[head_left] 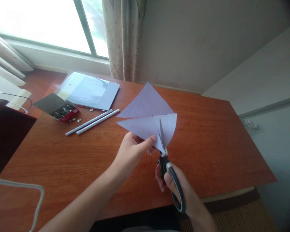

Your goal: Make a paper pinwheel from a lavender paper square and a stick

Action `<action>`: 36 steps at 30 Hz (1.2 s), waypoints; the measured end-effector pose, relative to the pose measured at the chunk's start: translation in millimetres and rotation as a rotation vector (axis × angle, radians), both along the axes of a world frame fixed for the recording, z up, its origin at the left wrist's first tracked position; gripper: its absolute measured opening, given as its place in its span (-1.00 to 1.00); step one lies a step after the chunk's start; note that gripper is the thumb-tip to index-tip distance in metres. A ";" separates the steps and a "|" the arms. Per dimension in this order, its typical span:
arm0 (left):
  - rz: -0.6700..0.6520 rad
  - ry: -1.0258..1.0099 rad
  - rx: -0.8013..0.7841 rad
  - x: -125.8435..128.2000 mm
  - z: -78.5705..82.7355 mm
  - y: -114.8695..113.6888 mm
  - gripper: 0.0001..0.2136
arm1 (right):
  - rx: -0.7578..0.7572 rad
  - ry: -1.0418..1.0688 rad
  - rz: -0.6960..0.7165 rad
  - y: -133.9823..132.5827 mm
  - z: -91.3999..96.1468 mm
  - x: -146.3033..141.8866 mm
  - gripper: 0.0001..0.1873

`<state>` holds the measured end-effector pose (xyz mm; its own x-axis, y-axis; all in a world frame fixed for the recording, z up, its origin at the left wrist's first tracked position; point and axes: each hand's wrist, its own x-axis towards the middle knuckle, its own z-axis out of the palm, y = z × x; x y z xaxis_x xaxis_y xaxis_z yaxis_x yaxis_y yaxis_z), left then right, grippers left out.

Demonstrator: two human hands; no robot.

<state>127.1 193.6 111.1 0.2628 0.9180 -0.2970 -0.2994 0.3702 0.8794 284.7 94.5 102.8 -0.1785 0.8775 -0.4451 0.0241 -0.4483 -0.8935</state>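
My left hand (135,146) pinches a triangular piece of pale paper (145,125) by its lower edge, thumb on top and fingers beneath. In my right hand (174,180) is a pair of scissors (162,137) with dark grey and white handles. Its blades point away from me and are slightly apart at the paper's near corner, one blade over the sheet. Behind it lies a second triangular sheet (147,101) on the table, its near edge close to the held piece.
Two rolled paper tubes (99,121) lie left of the sheets on the wooden table (207,145). Near them is an open box of thumbtacks (65,111), with several loose tacks (79,120) beside it. A plastic-sleeved stack of paper (91,90) rests at the back. A white cable (19,184) crosses the lower left.
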 end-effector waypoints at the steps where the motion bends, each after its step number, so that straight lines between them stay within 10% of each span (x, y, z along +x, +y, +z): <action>1: 0.005 -0.001 0.005 -0.1 0.1 0.1 -0.78 | 0.012 -0.003 0.018 -0.5 1.3 1.0 -0.42; 11: 0.098 0.027 -0.009 -4.7 -1.2 3.0 -0.76 | -0.051 -0.016 0.138 -14.3 8.3 23.2 -0.37; 21: 0.132 -0.042 -0.005 -6.7 -10.8 6.9 -0.81 | -0.045 -0.368 -0.196 -7.4 -2.9 67.3 -0.42; 36: 0.237 -0.329 -0.048 -8.6 -4.5 9.0 -0.81 | 0.157 -1.519 0.091 69.8 3.1 50.0 -0.60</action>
<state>118.5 202.6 106.6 0.1334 0.9518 -0.2760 -0.6437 0.2950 0.7061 334.7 164.3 105.9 0.2921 0.9433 -0.1574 0.9529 -0.3012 -0.0365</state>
